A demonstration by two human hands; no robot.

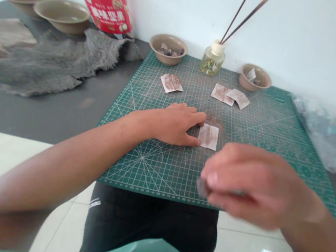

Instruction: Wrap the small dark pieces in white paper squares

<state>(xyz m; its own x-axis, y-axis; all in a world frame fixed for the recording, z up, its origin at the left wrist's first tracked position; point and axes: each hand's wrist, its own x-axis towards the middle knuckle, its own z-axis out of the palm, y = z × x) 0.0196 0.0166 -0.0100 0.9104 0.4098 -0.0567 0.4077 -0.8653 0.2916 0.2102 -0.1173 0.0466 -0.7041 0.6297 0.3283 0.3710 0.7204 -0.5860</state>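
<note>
On the green cutting mat lies a small square of whitish sheet (pixel 208 136), smeared with brown dust. My left hand (pixel 182 123) rests on the mat at its left side, thumb and forefinger apart and touching the left edge. Nearer the mat's front edge, my right hand (pixel 246 184) is blurred by motion. Between its thumb and fingers it pinches a small dark stone-like piece (pixel 202 187), mostly hidden by the fingers. Further back lie similar dusty squares: one on the left (pixel 172 83) and an overlapping pair (pixel 223 94) to the right.
Behind on the mat (pixel 162 170) stand a bowl of dark pieces (pixel 167 58), a glass bottle with sticks (pixel 212 62) and a smaller bowl (pixel 254 84). A grey cloth (pixel 50 62), two bowls and a red-labelled jar (pixel 108 10) are left; clear plastic (pixel 321 128) lies right.
</note>
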